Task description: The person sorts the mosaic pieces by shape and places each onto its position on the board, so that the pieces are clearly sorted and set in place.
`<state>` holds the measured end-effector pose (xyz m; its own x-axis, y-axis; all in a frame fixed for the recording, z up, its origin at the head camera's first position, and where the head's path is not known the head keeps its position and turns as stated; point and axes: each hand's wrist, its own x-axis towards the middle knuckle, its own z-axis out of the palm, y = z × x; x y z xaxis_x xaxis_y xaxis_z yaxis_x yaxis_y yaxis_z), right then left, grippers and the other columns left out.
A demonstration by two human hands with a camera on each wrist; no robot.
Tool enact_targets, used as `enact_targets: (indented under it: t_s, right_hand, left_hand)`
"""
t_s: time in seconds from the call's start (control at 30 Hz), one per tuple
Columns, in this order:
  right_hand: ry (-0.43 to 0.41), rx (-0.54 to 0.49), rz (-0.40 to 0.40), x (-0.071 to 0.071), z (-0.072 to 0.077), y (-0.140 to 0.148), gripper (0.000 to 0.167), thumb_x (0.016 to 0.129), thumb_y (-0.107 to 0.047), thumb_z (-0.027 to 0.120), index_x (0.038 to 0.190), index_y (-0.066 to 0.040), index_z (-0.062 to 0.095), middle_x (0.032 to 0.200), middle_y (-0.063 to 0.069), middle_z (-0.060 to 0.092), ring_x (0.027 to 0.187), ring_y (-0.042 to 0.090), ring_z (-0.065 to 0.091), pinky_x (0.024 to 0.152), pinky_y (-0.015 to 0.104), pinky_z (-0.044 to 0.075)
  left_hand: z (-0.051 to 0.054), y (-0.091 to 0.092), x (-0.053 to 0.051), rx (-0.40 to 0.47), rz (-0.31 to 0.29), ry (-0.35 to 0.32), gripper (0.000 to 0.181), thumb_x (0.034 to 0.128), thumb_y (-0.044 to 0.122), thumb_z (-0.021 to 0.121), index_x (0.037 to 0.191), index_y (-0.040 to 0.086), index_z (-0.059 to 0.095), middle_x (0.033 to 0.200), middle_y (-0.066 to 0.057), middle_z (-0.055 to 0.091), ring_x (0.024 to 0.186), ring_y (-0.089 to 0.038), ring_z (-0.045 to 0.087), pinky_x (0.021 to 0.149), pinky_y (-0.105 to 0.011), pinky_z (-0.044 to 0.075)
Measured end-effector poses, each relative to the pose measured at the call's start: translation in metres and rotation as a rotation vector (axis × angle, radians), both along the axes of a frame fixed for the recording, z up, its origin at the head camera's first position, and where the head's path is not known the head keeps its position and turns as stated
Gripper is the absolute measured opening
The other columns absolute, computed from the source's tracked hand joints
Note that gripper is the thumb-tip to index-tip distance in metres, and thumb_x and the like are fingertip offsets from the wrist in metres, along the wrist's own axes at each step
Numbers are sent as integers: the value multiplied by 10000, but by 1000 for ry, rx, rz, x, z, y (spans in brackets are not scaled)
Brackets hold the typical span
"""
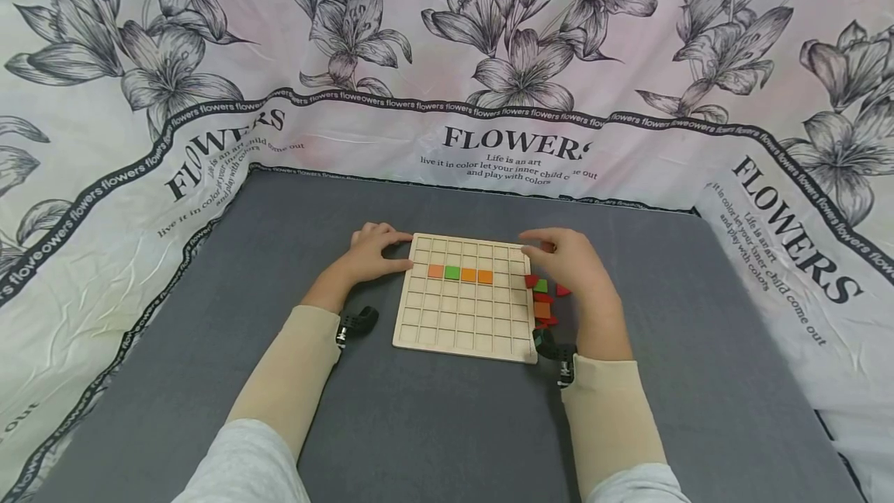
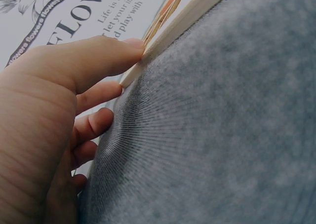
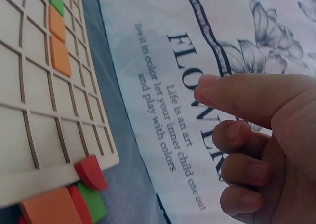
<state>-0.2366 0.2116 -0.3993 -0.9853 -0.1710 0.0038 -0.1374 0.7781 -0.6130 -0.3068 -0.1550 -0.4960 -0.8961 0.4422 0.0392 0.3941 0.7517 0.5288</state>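
Note:
A pale wooden grid board (image 1: pixel 464 324) lies on the dark grey tabletop. One of its upper rows holds an orange-pink tile (image 1: pixel 436 271), a green tile (image 1: pixel 452 272) and two orange tiles (image 1: pixel 476 275) side by side. At the board's left edge my left hand (image 1: pixel 370 253) touches the wood with thumb and index fingertips, as the left wrist view shows. My right hand (image 1: pixel 576 262) hovers by the upper right corner, its thumb and forefinger reaching forward and the other fingers loosely bent. Nothing is visible in it in the right wrist view.
Along the board's right edge lie loose red, green and orange pieces (image 1: pixel 542 310); a red piece (image 3: pixel 91 172) leans against the board's rim. Flower-printed cloth (image 1: pixel 517 142) walls in the table's back and sides. Both wrists wear black camera mounts (image 1: pixel 359 322).

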Motion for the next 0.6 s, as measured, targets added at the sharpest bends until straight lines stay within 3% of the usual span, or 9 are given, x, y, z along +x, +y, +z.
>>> enact_targets:
  t_s: [0.33,0.6]
  right_hand:
    - [-19,-47,-70,-5,-11,28,356,1022,-262,662,1346,-118,689,823,89,497,712,261,459,649,400,389]
    - [-88,-62,-78,-9,-24,49,374,1010,-257,683,1333,-69,689,815,76,496,721,243,458,656,388,375]
  left_hand:
    - [-1,0,0,4,3,2,653,935,496,725,1487,183,574,1318,-86,540,1286,-309,367,1058,-516,237]
    - [1,0,1,4,5,8,650,937,489,728,1486,177,575,1309,-86,541,1282,-313,365,1053,-519,239]
